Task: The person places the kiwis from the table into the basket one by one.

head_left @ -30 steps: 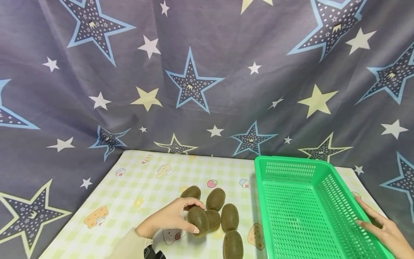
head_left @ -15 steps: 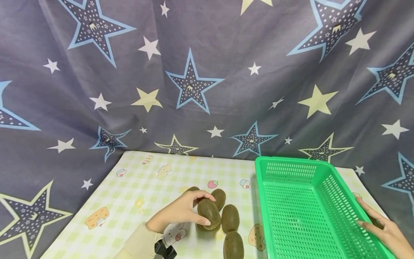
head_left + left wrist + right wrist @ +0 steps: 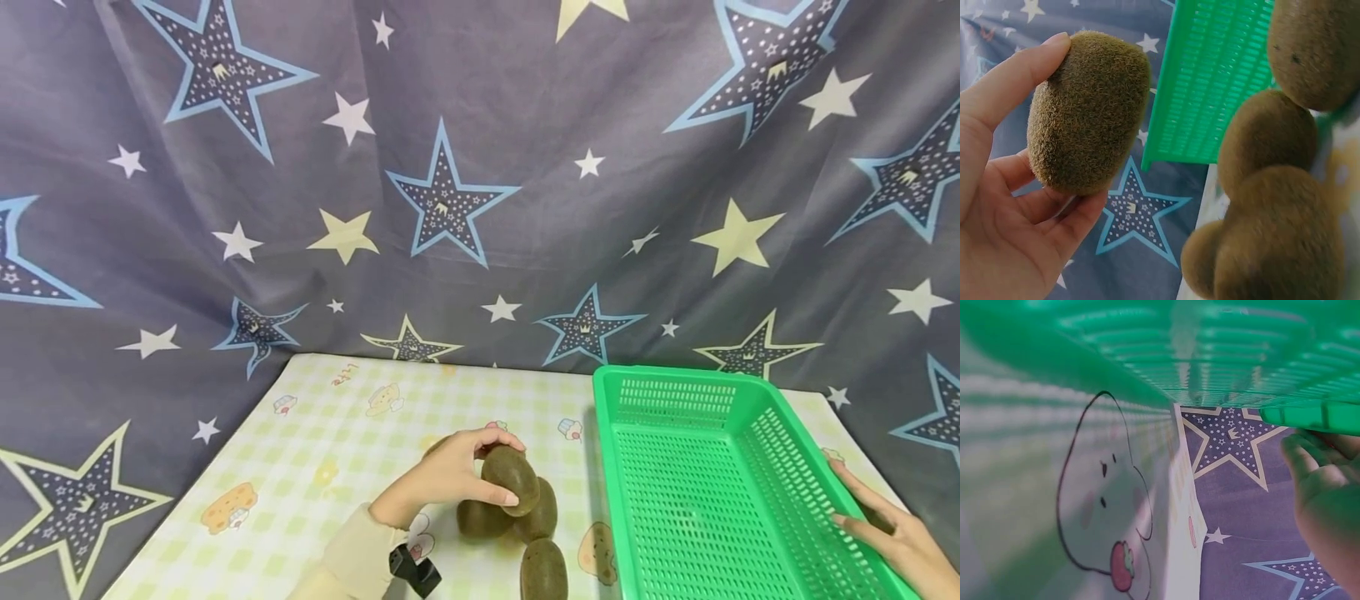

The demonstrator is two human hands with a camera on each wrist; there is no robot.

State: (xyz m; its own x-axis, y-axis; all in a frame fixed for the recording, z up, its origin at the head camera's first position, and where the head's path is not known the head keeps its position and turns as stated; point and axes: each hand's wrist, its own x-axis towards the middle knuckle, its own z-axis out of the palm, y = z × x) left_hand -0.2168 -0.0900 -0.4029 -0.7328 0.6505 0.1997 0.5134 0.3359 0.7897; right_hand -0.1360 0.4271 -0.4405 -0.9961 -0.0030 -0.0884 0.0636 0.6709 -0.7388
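Observation:
A brown fuzzy kiwi [image 3: 512, 482] is pinched between the thumb and fingers of my left hand [image 3: 453, 471]. The left wrist view shows this kiwi [image 3: 1090, 112] held apart from the other kiwis [image 3: 1279, 237] on the table. Below and around the hand in the head view lie a kiwi [image 3: 483, 521], another kiwi [image 3: 546, 512] partly covered by the held one, and a kiwi [image 3: 543, 571] nearest me. One more shows only a sliver behind the hand. At the far right, my right hand [image 3: 896, 537] grips the rim of a green plastic basket [image 3: 611, 500], thumb over the edge.
The basket's perforated floor [image 3: 686, 492] shows no fruit. A checked cloth with cartoon prints covers the table [image 3: 300, 467]. Behind it hangs a dark curtain [image 3: 420, 292] with stars. A black device [image 3: 415, 571] is strapped to the left wrist.
My left hand has lifted the kiwi and carried it right, across the other kiwis toward the basket. My right hand has stayed at the basket rim.

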